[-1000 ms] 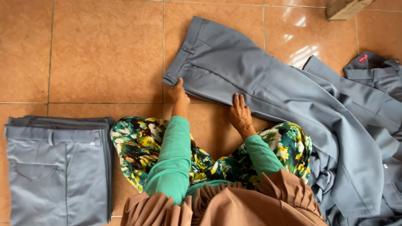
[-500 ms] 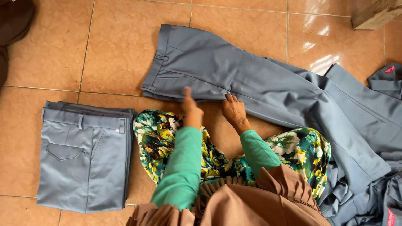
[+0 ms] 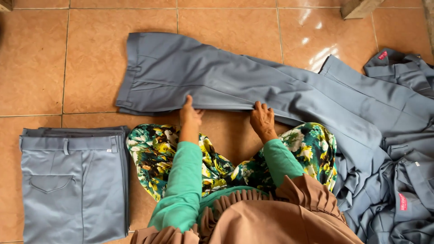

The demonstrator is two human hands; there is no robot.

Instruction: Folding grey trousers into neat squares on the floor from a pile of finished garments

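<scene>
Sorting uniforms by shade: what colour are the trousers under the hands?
Plain grey-blue trousers, no pattern, under both hands; seen best in the head view.

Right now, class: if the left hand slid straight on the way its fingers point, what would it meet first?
The left hand points away from the person, so it would run straight onto the grey trousers it already touches at the edge.

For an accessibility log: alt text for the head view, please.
Both hands, left hand and right hand, press the near edge of grey cloth trousers spread on the orange tiled floor. A folded grey trouser stack lies left; a crumpled grey garment pile right.
</scene>
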